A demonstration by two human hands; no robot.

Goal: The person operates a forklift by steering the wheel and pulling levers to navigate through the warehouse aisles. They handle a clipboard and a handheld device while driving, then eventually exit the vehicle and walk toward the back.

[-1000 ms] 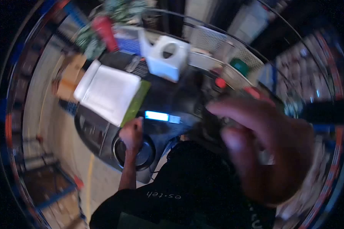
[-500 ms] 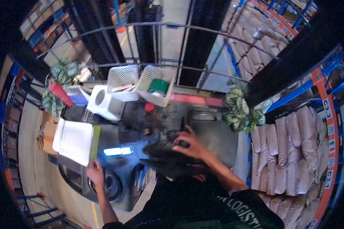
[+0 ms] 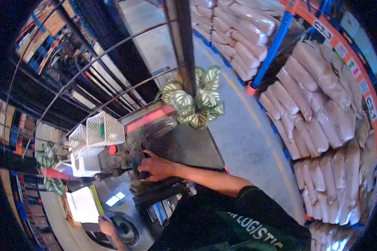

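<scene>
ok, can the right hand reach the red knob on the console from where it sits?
Probably yes. The right hand rests on the levers, and the red knob sits just past them on the same console, below the white baskets. Only the lever tops lie between.

Variegated plant point(image 3: 194, 100) beside a dark upright post point(image 3: 184, 46); two white mesh baskets point(image 3: 104, 127) to its left. Stacked sacks point(image 3: 322, 108) fill blue racking point(image 3: 272, 50) across the aisle.

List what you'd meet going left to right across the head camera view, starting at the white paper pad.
Paper pad → red button → right hand → leafy plant → stacked sacks.
</scene>
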